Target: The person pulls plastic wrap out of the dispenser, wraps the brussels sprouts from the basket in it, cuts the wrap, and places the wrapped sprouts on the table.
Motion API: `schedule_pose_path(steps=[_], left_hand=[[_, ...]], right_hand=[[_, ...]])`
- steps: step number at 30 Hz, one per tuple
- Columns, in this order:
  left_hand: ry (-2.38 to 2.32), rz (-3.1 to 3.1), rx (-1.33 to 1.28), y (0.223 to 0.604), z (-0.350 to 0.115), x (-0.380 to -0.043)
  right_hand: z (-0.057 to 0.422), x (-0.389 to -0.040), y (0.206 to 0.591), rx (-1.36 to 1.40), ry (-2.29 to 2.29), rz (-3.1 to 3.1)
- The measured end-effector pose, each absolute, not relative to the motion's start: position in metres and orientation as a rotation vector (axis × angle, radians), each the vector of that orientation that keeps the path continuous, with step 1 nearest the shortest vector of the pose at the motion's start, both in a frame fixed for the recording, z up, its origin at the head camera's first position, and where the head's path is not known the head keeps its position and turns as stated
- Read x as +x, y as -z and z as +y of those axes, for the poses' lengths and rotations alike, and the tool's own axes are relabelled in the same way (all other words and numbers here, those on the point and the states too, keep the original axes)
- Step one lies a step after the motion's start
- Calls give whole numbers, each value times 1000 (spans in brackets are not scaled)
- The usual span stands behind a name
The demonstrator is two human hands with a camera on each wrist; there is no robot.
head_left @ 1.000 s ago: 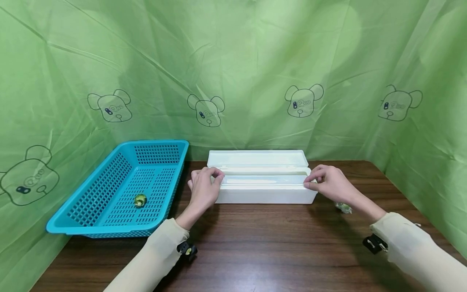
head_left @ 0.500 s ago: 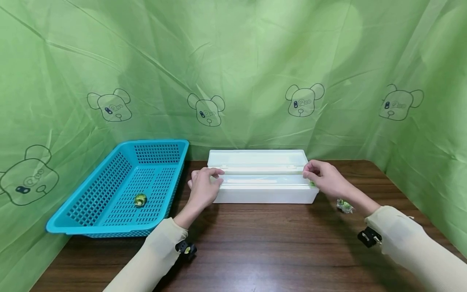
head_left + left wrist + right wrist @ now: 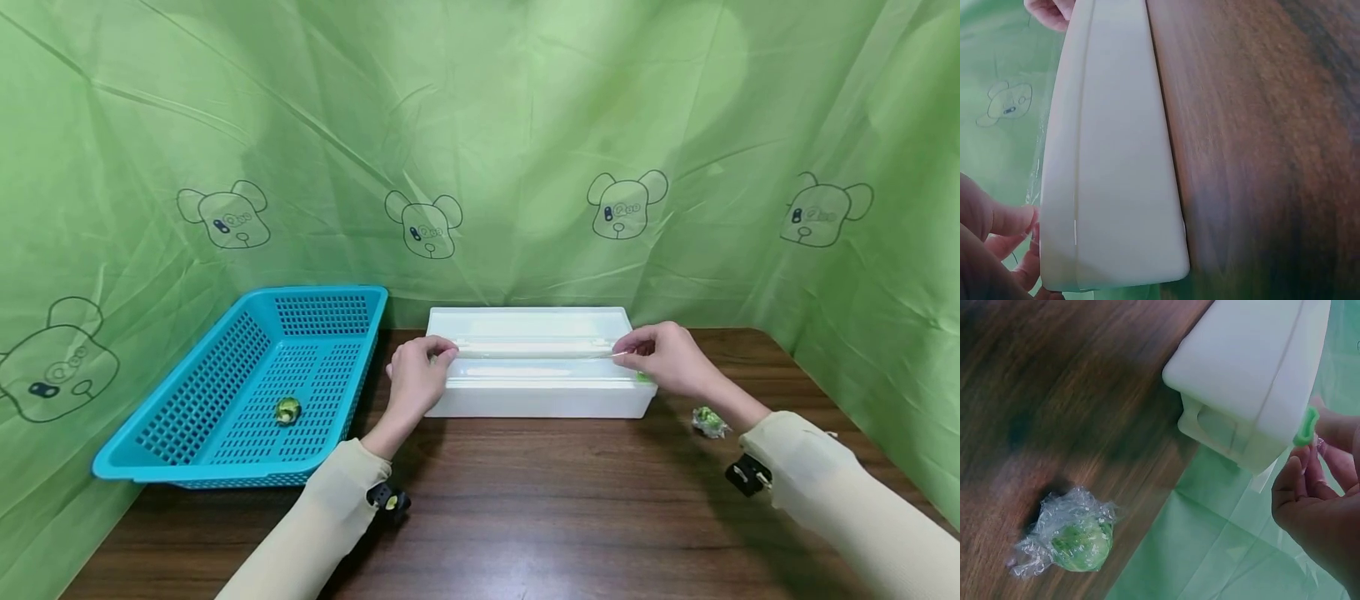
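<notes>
A long white cling film dispenser (image 3: 540,406) stands on the table with its lid (image 3: 528,323) raised at the back. My left hand (image 3: 417,375) pinches the left end of a clear film edge. At the other end, the thumb and fingers of my right hand (image 3: 670,360) pinch the same film. In the left wrist view the clear film (image 3: 1038,165) stretches between both hands beside the box. A green slider (image 3: 1305,427) sits at the box's right end, close to the right fingers. To the right lies a film-wrapped green ball-shaped vegetable (image 3: 707,422), crumpled film around it.
A blue perforated basket (image 3: 112,461) stands at the left, holding one small Brussels sprout (image 3: 288,410). A green printed curtain (image 3: 517,150) encloses the back and sides of the brown wooden table (image 3: 540,517).
The right hand has moved back and slightly left, from the box's front rim, now pinching the film. The left hand has shifted slightly back. The green slider has come into view.
</notes>
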State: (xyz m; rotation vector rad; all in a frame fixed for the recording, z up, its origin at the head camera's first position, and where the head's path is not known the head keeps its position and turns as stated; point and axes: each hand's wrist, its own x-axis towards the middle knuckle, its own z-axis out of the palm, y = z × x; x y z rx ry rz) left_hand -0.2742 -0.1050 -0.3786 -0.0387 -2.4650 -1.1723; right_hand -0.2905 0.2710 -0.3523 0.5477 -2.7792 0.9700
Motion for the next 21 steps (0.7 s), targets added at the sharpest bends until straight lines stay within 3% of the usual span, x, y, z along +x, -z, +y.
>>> schedule_pose_path(steps=[21], left_hand=[[1146, -2462, -104, 372, -111, -276]], right_hand=[[282, -302, 348, 420, -1239, -2786]])
